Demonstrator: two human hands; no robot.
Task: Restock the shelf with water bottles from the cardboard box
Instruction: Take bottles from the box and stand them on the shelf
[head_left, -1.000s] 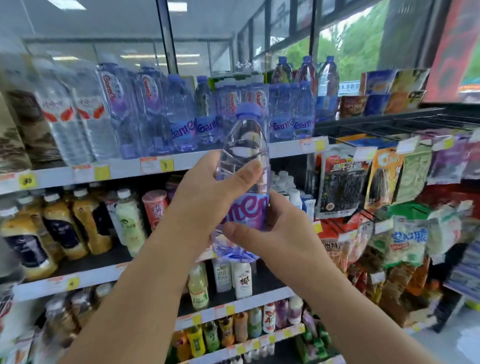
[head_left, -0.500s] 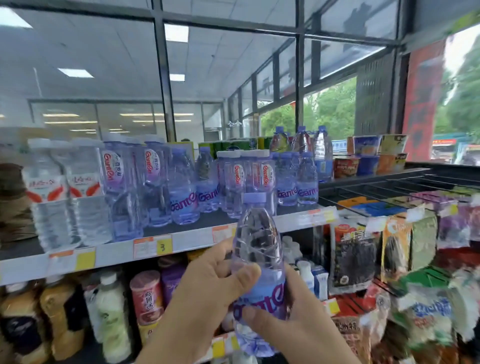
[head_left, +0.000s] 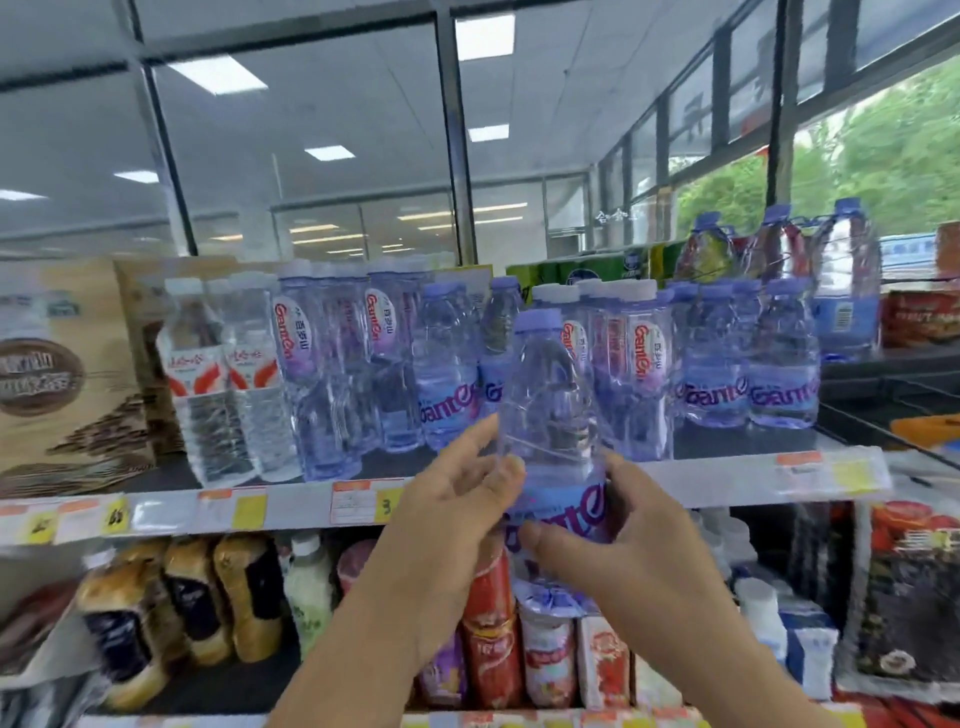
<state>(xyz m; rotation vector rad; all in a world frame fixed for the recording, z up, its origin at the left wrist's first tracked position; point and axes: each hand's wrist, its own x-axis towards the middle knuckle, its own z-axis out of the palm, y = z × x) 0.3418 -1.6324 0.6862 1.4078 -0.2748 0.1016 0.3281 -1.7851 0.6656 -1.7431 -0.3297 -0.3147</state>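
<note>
Left hand (head_left: 457, 499), right hand (head_left: 618, 545) clasp water bottle (head_left: 550, 415) upright at label, steadying for shelf (head_left: 701, 480); gap seemingly front-centre.

The clear water bottle (head_left: 551, 415) has a lilac cap and purple-lettered pale blue label.

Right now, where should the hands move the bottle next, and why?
Probably lift the Ganten water bottle a little, then push it forward. Both the left hand and right hand hold it upright, but its base hangs below the top shelf edge, before a bare spot.
</note>
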